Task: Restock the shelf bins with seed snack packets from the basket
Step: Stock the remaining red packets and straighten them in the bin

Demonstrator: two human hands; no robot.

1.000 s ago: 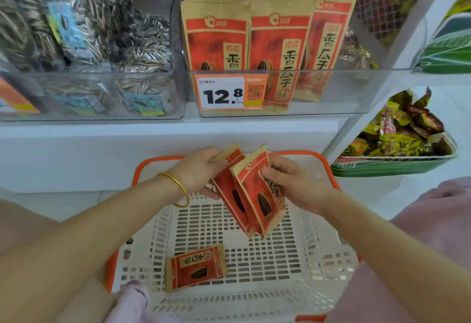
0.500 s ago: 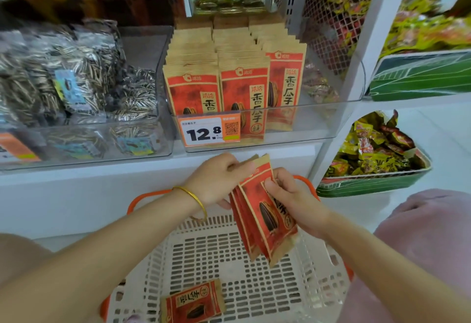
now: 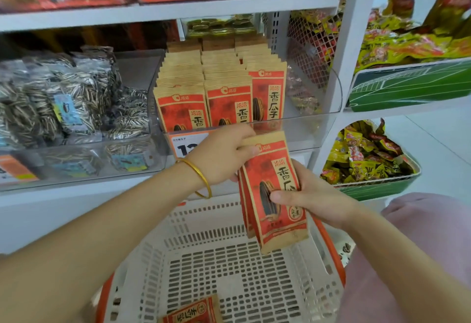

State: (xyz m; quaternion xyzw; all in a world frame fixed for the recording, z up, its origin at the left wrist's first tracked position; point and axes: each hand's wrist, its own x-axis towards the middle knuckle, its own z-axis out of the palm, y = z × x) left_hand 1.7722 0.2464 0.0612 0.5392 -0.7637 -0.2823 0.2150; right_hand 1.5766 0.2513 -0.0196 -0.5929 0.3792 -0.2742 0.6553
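Here, a small stack of red seed packets (image 3: pixel 276 203) is held upright over the basket (image 3: pixel 211 220), toward its 1 o'clock corner and just below the front wall of the clear shelf bin (image 3: pixel 311 131). The stack is clasped by the right hand (image 3: pixel 314 196) from 3 o'clock. The thumb is laid across the printed face and the fingers are hidden behind, so that grip is closed around the packets. The tan top edge of the foremost packet is pinched by the left hand (image 3: pixel 220 155), which reaches in from 9 o'clock. Its grip is narrow, with thumb and fingertips brought together on the paper. A gold bangle (image 3: pixel 201 177) is worn on the left wrist. One more red packet (image 3: pixel 193 312) is seen lying flat on the basket's slotted floor at 6 o'clock, partly cut off by the frame edge. At 12 o'clock the shelf bin is filled with rows of matching packets (image 3: pixel 225 88) stood on end. A price label (image 3: pixel 184 145) on its front is partly covered by the left hand. At 9 o'clock of it, a second clear bin (image 3: pixel 76 167) is stocked with striped seed bags (image 3: pixel 76 98). A green tray (image 3: pixel 377 190) of wrapped snacks (image 3: pixel 362 154) is set on a lower shelf at 3 o'clock.
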